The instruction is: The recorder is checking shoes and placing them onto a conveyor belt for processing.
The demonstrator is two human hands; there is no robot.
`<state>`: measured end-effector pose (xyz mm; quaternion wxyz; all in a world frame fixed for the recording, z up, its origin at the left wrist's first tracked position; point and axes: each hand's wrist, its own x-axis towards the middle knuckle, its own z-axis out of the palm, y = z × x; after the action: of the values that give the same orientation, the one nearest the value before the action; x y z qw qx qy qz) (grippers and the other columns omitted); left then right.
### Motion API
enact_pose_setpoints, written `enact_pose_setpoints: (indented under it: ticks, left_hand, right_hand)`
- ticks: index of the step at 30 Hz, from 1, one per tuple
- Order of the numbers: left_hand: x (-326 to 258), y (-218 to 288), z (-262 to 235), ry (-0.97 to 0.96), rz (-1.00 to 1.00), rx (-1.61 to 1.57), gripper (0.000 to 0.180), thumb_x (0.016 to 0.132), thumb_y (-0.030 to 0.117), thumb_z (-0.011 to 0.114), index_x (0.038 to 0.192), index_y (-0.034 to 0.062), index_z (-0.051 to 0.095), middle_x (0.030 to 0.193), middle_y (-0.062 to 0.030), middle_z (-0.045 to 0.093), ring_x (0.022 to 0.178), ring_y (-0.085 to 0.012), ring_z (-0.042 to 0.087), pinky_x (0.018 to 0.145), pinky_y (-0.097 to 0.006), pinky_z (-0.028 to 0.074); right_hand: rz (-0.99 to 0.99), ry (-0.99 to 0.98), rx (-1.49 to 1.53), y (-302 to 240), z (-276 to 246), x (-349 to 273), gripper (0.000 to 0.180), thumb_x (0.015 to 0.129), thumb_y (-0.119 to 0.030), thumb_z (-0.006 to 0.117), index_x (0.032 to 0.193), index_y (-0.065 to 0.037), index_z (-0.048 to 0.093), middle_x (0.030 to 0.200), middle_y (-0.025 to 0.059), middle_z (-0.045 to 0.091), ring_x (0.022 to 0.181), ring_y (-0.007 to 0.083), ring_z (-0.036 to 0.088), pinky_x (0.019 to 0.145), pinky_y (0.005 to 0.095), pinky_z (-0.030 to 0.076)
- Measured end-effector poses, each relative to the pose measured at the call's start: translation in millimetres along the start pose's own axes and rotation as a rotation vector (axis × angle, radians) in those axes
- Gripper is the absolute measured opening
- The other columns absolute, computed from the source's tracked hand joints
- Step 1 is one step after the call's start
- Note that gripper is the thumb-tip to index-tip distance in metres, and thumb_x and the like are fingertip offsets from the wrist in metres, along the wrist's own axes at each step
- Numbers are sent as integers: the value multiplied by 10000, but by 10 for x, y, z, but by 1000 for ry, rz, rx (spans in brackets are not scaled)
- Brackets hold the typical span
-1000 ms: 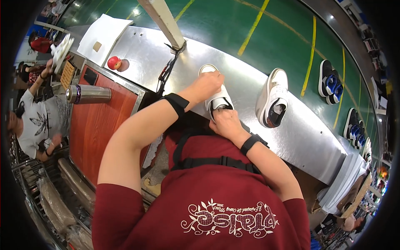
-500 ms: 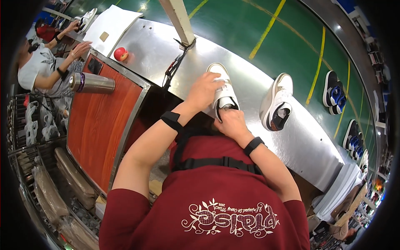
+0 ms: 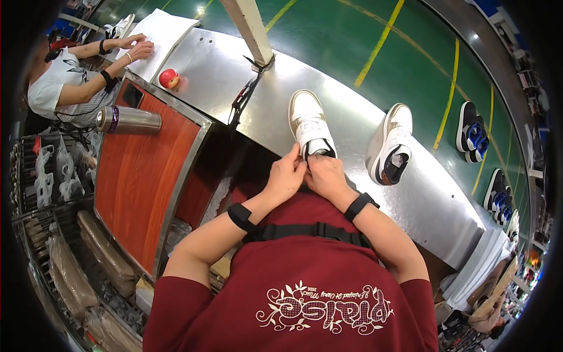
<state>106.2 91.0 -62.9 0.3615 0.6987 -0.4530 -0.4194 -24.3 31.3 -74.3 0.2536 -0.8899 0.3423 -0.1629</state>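
Note:
A white sneaker (image 3: 309, 120) with tan trim lies on the metal bench, its toe pointing away from me and its heel opening toward me. My left hand (image 3: 286, 175) is closed at the left side of the heel collar, thumb and fingers pinched at its edge. My right hand (image 3: 328, 174) is closed over the collar's back, its fingertips reaching into the opening. What the fingertips grip inside is hidden. The matching white sneaker (image 3: 394, 141) stands to the right, apart from both hands, with pale stuffing in its opening.
The metal bench (image 3: 358, 126) curves across in front of me. A post (image 3: 249, 29) rises from it, with a dark tool hanging alongside. Left are a red apple (image 3: 169, 78), a steel flask (image 3: 134, 119) and a wooden panel (image 3: 143, 182). A co-worker handles white sheets (image 3: 161, 32). Black-and-blue shoes (image 3: 469, 132) stand right.
My left hand has moved from the sneaker's upper back to its heel collar. My right hand stays at the opening. The co-worker's hands have moved onto the white sheets.

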Motion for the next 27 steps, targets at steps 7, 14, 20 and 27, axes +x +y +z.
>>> enact_pose_setpoints:
  ticks: [7,14,20,27]
  left_hand:
    - [86,-13,-155,-112,55,224,557,794,179,548,1295,-30,419,991,-262,595,907,-375,588,805,-399,464]
    - [101,79,-108,121,122,429,642,734,278,685,1246,-35,458,977,-251,605,843,-348,606,745,-400,475]
    - [233,174,66,52,202,590,599,701,222,704,1184,-34,458,746,-219,607,742,-378,601,622,-430,470]
    - [190,157,70,138,10,212,309,774,169,642,1030,4,592,750,-174,652,692,-318,646,615,-348,496]
  right_hand:
    - [10,-72,-33,-8,-36,22,191,666,-155,660,750,-3,580,658,154,607,593,300,609,540,382,484]
    - [211,194,83,-30,-419,3,231,715,-134,692,861,-9,563,808,143,604,762,301,601,632,382,481]
    - [302,95,60,234,-177,173,565,706,-173,701,1152,21,414,886,180,609,773,348,618,648,410,506]
    - [297,112,-48,287,54,227,413,733,-165,684,1017,-16,424,738,175,589,689,353,624,581,403,507]
